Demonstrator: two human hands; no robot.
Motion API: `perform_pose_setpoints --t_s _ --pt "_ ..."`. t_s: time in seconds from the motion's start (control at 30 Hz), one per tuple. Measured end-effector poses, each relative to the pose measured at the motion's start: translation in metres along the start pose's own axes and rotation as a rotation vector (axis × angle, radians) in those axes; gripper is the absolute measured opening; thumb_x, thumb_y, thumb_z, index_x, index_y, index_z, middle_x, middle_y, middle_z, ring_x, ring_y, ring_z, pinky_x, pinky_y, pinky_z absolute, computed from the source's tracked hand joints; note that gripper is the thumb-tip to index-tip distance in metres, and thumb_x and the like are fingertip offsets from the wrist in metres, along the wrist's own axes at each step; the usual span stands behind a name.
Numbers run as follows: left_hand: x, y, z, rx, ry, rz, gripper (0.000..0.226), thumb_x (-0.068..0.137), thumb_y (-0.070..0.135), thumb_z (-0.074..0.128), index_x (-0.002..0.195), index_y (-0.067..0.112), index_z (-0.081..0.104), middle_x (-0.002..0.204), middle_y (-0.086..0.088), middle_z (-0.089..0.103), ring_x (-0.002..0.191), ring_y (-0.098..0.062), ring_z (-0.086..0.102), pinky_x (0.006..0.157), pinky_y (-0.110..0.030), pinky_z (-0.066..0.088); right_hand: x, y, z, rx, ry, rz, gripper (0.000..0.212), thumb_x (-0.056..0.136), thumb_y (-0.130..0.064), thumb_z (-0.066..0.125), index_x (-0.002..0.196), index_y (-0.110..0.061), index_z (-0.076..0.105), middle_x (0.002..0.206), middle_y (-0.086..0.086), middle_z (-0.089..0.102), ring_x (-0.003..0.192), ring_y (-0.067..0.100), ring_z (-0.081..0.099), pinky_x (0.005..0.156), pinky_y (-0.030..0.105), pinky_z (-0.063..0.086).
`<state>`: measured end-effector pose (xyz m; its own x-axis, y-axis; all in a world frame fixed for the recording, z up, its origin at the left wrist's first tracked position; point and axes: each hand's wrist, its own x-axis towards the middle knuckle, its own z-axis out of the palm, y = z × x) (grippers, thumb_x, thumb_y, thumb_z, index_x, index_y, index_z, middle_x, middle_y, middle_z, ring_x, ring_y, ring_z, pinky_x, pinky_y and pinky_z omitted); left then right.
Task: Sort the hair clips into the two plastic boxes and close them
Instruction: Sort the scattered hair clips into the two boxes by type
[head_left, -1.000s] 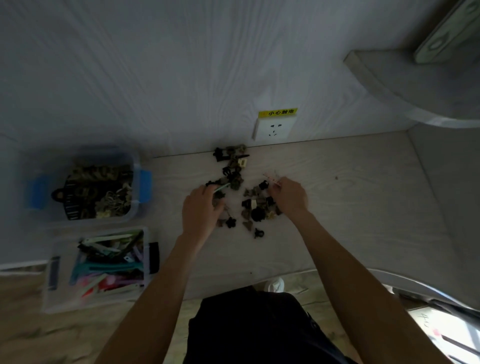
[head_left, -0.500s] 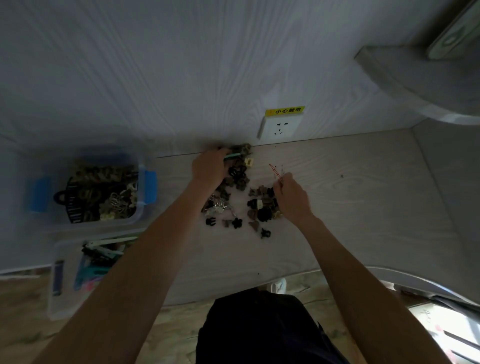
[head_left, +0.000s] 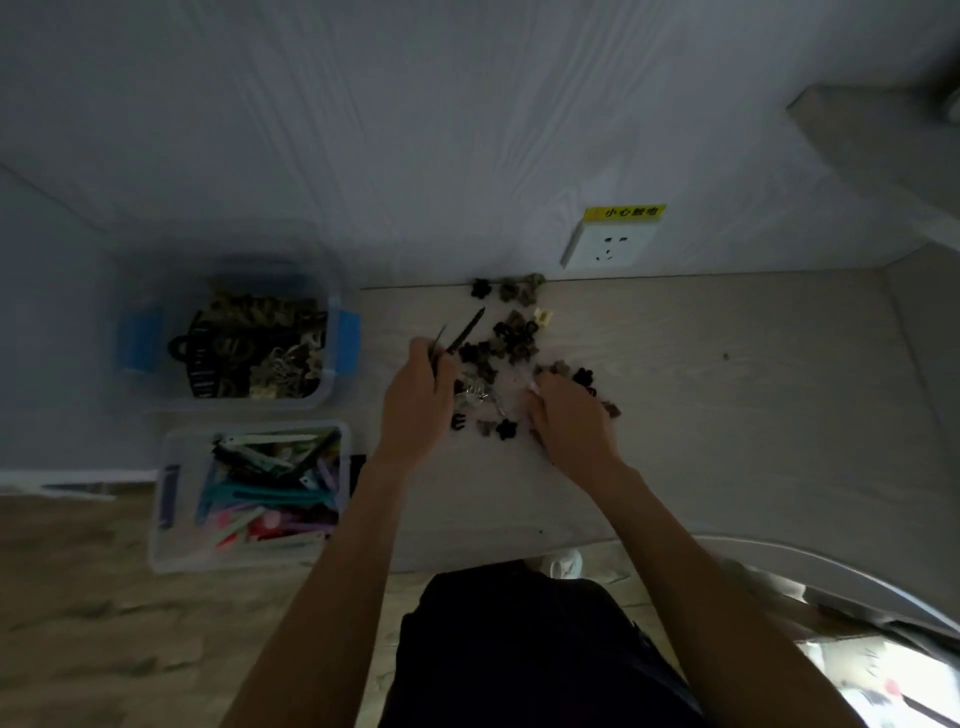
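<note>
My left hand (head_left: 418, 402) pinches long dark slide clips (head_left: 466, 331) bound for the clear box of colourful long clips (head_left: 254, 493) left of the pile of small dark claw clips (head_left: 511, 345), which my right hand (head_left: 569, 421) covers, its grip hidden.

View: one head-worn wide-angle camera, no second view to overlap.
Position: above the surface's (head_left: 727, 415) near edge, at the person's head.
Direction: forward and steeply down, toward the wall (head_left: 415, 130) behind the surface's far edge.
Nearness: both forearms run from the bottom edge to mid-frame.
Distortion: straight edges bow near the corners.
</note>
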<state>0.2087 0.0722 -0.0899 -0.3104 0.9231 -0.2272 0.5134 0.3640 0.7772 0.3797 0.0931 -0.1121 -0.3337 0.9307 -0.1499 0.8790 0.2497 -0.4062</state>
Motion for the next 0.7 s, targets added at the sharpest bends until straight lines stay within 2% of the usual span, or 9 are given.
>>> perform_pose_setpoints --t_s 0.07,0.17,0.3,0.37,0.43,0.47,0.53,0.6,0.7 --pt "-0.024 0.003 -0.016 -0.044 0.01 0.03 0.008 0.098 0.016 0.038 0.102 0.013 0.044 0.073 0.008 0.051 0.06 -0.003 0.047 0.052 -0.02 0.034 0.003 -0.008 -0.009 0.104 -0.028 0.04 0.026 0.099 -0.022 0.037 0.09 -0.003 0.052 0.079 0.016 0.056 0.067 0.025 0.048 0.059 0.032 0.031" --pt "-0.055 -0.005 -0.057 0.011 0.058 0.093 0.023 0.097 0.014 0.04 0.118 0.011 0.049 0.089 0.003 0.058 0.068 -0.008 0.051 0.062 -0.024 0.04 0.004 -0.03 -0.022 0.355 -0.123 0.044 0.028 0.097 -0.024 0.043 0.085 0.0 0.049 0.07 0.017 0.055 0.059 0.025 0.05 0.055 0.037 0.039" --pt "-0.08 -0.048 -0.117 0.206 0.149 0.113 0.027 0.096 0.015 0.044 0.12 0.008 0.055 0.097 -0.005 0.059 0.086 -0.022 0.055 0.071 -0.027 0.04 0.001 -0.077 -0.031 0.525 -0.261 -0.047 0.017 0.095 -0.02 0.048 0.085 -0.009 0.056 0.069 0.009 0.056 0.057 0.016 0.052 0.049 0.022 0.044" --pt "-0.089 -0.075 -0.141 0.346 0.14 0.117 0.03 0.092 0.018 0.044 0.116 0.007 0.059 0.101 -0.015 0.063 0.094 -0.03 0.057 0.077 -0.032 0.039 -0.001 -0.105 -0.027 0.528 -0.318 -0.111 0.015 0.095 -0.02 0.048 0.097 -0.01 0.059 0.079 0.002 0.058 0.069 0.017 0.056 0.058 0.026 0.05" --pt "-0.095 -0.093 -0.158 0.428 0.097 0.113 0.034 0.087 0.017 0.042 0.112 0.005 0.062 0.099 -0.019 0.065 0.092 -0.035 0.058 0.078 -0.036 0.042 -0.003 -0.13 -0.018 0.491 -0.356 -0.198 0.013 0.095 -0.02 0.047 0.1 -0.013 0.057 0.079 -0.002 0.057 0.073 0.02 0.058 0.067 0.034 0.051" --pt "-0.096 -0.101 -0.163 0.458 0.076 0.129 0.033 0.085 0.014 0.044 0.109 0.004 0.064 0.095 -0.02 0.066 0.088 -0.037 0.059 0.077 -0.039 0.044 -0.004 -0.141 -0.015 0.484 -0.387 -0.239 0.012 0.095 -0.02 0.046 0.1 -0.015 0.055 0.076 -0.003 0.055 0.071 0.02 0.057 0.067 0.036 0.05" --pt "-0.098 -0.114 -0.169 0.501 0.05 0.141 0.026 0.084 0.007 0.054 0.106 0.008 0.067 0.091 -0.018 0.066 0.086 -0.038 0.059 0.075 -0.04 0.046 -0.005 -0.162 -0.005 0.45 -0.433 -0.338 0.008 0.095 -0.017 0.045 0.099 -0.015 0.051 0.078 -0.002 0.058 0.067 0.019 0.055 0.061 0.029 0.044" --pt "-0.097 -0.121 -0.167 0.506 0.027 0.141 0.032 0.078 0.005 0.068 0.108 0.012 0.066 0.1 -0.015 0.065 0.093 -0.035 0.058 0.078 -0.037 0.046 -0.005 -0.177 0.001 0.371 -0.444 -0.396 0.011 0.093 -0.013 0.046 0.102 -0.012 0.052 0.083 0.008 0.06 0.063 0.018 0.051 0.054 0.022 0.037" --pt "-0.101 -0.128 -0.164 0.404 0.082 0.098 0.042 0.075 0.011 0.074 0.115 0.014 0.062 0.115 -0.011 0.061 0.104 -0.03 0.058 0.085 -0.036 0.047 -0.006 -0.199 0.017 0.278 -0.433 -0.44 0.008 0.088 -0.01 0.05 0.093 -0.003 0.05 0.071 0.008 0.05 0.063 0.02 0.047 0.053 0.03 0.032"
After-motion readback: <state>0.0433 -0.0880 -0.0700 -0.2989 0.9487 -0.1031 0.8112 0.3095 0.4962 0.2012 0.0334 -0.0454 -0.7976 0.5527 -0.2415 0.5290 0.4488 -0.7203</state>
